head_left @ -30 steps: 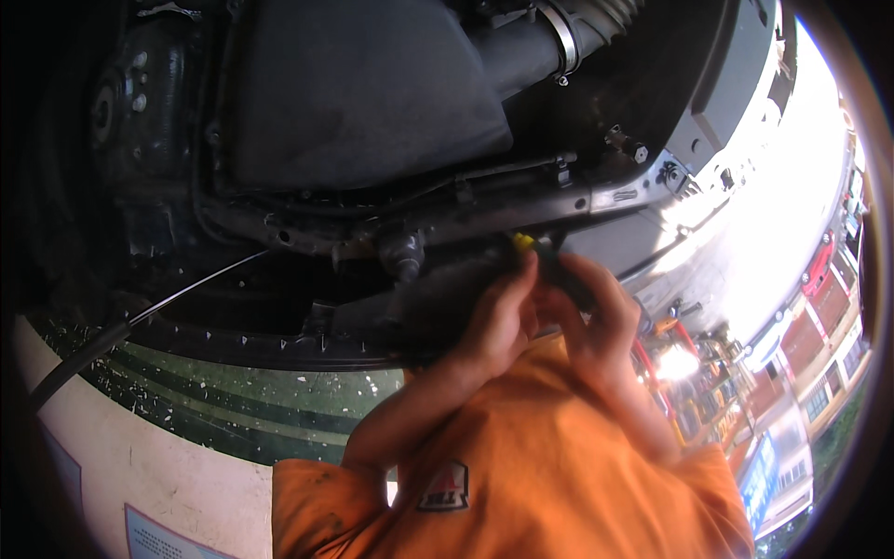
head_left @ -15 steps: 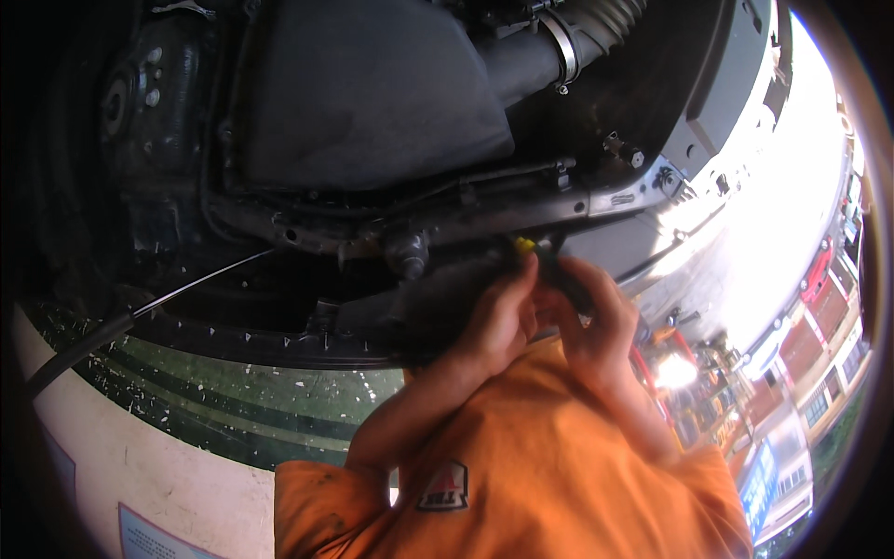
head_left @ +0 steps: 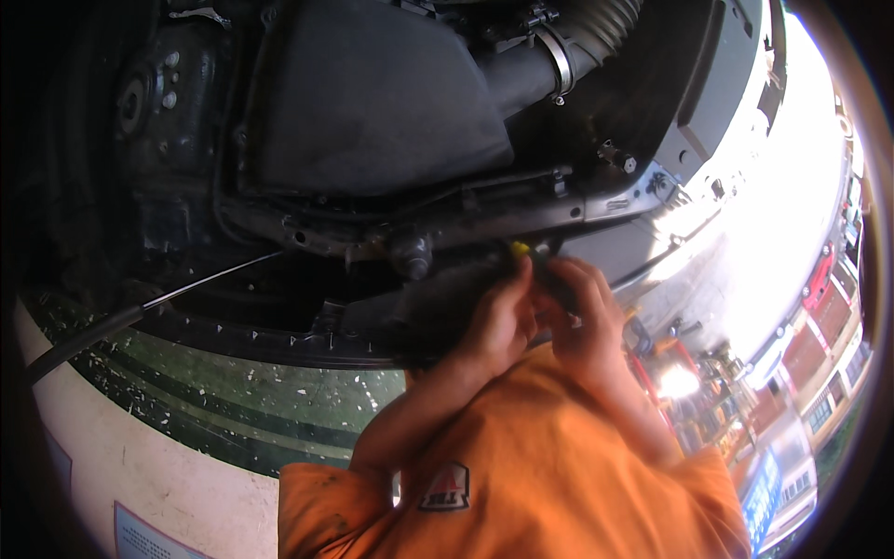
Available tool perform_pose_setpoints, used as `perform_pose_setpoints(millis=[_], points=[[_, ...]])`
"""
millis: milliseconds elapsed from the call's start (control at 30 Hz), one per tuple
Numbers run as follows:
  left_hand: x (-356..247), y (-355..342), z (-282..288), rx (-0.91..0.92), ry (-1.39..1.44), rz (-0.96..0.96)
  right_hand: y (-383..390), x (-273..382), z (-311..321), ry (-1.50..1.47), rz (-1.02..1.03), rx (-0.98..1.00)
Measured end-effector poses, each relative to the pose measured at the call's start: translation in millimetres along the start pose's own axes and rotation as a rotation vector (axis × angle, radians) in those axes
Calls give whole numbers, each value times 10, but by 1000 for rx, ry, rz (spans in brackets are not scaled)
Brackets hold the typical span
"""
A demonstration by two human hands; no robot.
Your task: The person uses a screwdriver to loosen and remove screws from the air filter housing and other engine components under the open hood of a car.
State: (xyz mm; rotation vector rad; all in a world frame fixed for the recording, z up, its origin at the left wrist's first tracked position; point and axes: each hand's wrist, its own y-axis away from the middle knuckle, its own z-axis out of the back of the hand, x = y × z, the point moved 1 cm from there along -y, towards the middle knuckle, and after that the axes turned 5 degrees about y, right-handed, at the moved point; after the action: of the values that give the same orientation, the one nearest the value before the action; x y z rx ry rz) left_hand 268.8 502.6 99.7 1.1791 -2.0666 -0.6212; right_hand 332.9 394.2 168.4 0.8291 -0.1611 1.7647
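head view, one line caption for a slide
Both hands, left and right, work a yellow-tipped tool at a car's underside frame.

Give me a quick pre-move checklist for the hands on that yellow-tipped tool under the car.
1. Left hand on the yellow-tipped tool: ok, fingers wrapped close below the tip.
2. Right hand supporting: ok, pressed beside the left hand.
3. Tool tip seated on a fastener: cannot tell, tip lies in shadow under the metal crossmember.
4. Hose clamp out of the hands' way: ok, well above.
5. Thin rod clear of the arms: ok, off to the left.
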Motion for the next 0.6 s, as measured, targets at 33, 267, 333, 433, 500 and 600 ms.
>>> perform_pose_setpoints(millis=[33, 267, 333, 433, 500, 600], points=[[4, 7, 15, -4, 2, 3, 7, -9, -10, 30, 47, -14], [30, -5, -21, -43, 29, -63, 0, -9, 89, 58, 94, 79], [31, -20, -61, -57, 0, -40, 71, -80, 50, 97, 50, 89], [73, -52, 3, 13, -22, -78, -37, 5, 108, 130, 105, 61], [72, -97, 150, 88, -15, -121, -69, 74, 167, 141, 236, 27], [20, -150, 156, 206, 19, -176, -6, -40, 93, 207, 330, 39]])
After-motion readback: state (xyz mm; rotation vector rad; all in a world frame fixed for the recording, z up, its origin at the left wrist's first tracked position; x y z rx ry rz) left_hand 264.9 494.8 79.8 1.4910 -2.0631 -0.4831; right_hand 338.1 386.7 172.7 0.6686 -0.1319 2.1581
